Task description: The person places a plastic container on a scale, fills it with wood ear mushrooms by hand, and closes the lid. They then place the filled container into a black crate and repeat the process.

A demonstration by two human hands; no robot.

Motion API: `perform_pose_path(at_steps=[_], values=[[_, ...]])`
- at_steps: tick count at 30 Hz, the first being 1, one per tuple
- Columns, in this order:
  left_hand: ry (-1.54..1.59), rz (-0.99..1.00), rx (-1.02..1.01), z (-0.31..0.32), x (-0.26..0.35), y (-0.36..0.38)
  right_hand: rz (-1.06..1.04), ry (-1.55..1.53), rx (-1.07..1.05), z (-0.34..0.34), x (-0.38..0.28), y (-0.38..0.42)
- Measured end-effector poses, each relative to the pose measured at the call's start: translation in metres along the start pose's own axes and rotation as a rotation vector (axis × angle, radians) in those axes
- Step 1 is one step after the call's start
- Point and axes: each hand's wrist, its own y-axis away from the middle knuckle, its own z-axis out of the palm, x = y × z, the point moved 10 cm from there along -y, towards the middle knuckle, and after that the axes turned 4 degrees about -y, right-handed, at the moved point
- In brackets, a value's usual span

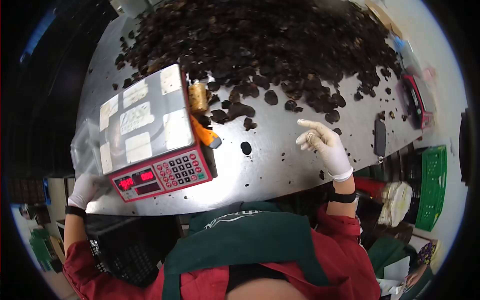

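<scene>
My left hand, in a white glove, is at the table's left edge, closed at the lower end of a clear plastic container beside the scale; its fingertips are partly hidden. A red digital scale with a metal top and lit red digits stands just right of that hand. Over the bare metal table hovers my right hand, also gloved, index finger stretched out, the others loosely bent, holding nothing. Small dark flat pieces lie beyond it.
A wide heap of dark, wrinkled pieces covers the far side. Against the scale lie an orange-handled cutter and a yellow tape roll. At right are a dark bar-shaped object, another red device and a green crate.
</scene>
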Motion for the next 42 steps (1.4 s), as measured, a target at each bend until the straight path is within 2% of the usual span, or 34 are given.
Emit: perform_pose_path(at_steps=[1, 2, 4, 6, 7, 9, 10, 11, 12, 15, 17, 18, 20, 21, 25, 27, 29, 32, 34, 36, 37, 38, 41, 42], values=[[-0.142, -0.049, -0.034, -0.002, 0.003, -0.001, 0.008, -0.009, 0.016, -0.004, 0.004, 0.000], [-0.150, -0.040, -0.040, -0.005, 0.012, 0.002, -0.003, 0.053, 0.023, -0.006, 0.006, -0.003], [-0.226, -0.062, 0.087, -0.023, 0.022, 0.009, -0.008, 0.113, 0.024, -0.003, 0.006, -0.015], [-0.251, -0.085, 0.126, -0.025, 0.019, 0.013, -0.037, 0.310, -0.014, 0.013, -0.001, -0.037], [-0.272, -0.109, 0.170, -0.028, 0.016, 0.014, -0.034, 0.309, -0.015, 0.021, -0.003, -0.050], [-0.305, -0.171, 0.156, -0.032, 0.014, 0.014, -0.165, 0.565, -0.136, 0.053, -0.014, -0.076], [-0.340, -0.231, 0.144, -0.035, 0.009, 0.016, -0.162, 0.567, -0.140, 0.062, -0.012, -0.089], [-0.337, -0.232, 0.140, -0.036, 0.007, 0.017, -0.300, 0.738, -0.166, 0.078, -0.019, -0.098], [-0.298, -0.247, 0.167, -0.041, 0.003, 0.019, -0.441, 0.908, -0.190, 0.096, -0.025, -0.104], [-0.274, -0.235, 0.210, -0.057, 0.002, 0.024, -0.508, 0.989, -0.201, 0.129, -0.026, -0.127], [0.008, -0.151, 0.266, -0.071, -0.005, 0.026, -0.523, 0.936, -0.228, 0.156, -0.018, -0.138], [0.082, -0.205, 0.314, -0.083, -0.011, 0.030, -0.501, 1.000, -0.240, 0.168, -0.011, -0.141], [0.126, -0.183, 0.435, -0.120, -0.003, 0.040, -0.591, 1.102, -0.167, 0.183, -0.004, -0.138], [0.203, -0.169, 0.494, -0.136, 0.006, 0.045, -0.651, 1.108, -0.102, 0.185, -0.003, -0.137], [0.216, -0.149, 0.631, -0.171, 0.090, 0.046, -0.651, 1.088, -0.076, 0.172, 0.008, -0.136], [-0.081, 0.142, 0.754, -0.180, 0.174, 0.043, -0.713, 1.102, -0.003, 0.159, 0.003, -0.129], [-0.041, 0.244, 0.690, -0.169, 0.225, 0.027, -0.671, 1.103, -0.028, 0.156, 0.003, -0.129], [0.018, 0.294, 0.525, -0.139, 0.262, 0.000, -0.683, 0.977, 0.036, 0.154, -0.010, -0.129], [0.116, 0.373, 0.409, -0.127, 0.282, -0.010, -0.736, 1.080, 0.053, 0.169, -0.017, -0.133], [0.038, 0.406, 0.428, -0.134, 0.300, -0.003, -0.684, 1.183, -0.015, 0.176, -0.001, -0.143], [-0.039, 0.429, 0.442, -0.138, 0.306, 0.004, -0.670, 1.206, -0.025, 0.177, 0.002, -0.141], [-0.038, 0.392, 0.372, -0.136, 0.302, 0.006, -0.666, 1.210, -0.014, 0.171, 0.001, -0.136], [-0.036, 0.337, 0.412, -0.141, 0.277, 0.021, -0.748, 1.138, 0.009, 0.146, -0.003, -0.115], [-0.029, 0.299, 0.391, -0.143, 0.267, 0.022, -0.696, 1.085, 0.061, 0.132, 0.006, -0.116]])
